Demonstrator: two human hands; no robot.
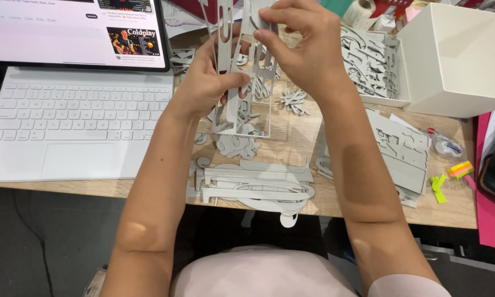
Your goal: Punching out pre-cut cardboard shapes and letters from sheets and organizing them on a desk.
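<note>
Over desk point(291, 137) | two hands: left hand point(206, 82), right hand point(305, 47) | one cutout sheet point(242, 77) gripped

Bare forearms and hands — left hand point(206, 82), right hand point(305, 52) — no rings; pale pink short-sleeved top point(269, 275).
</note>
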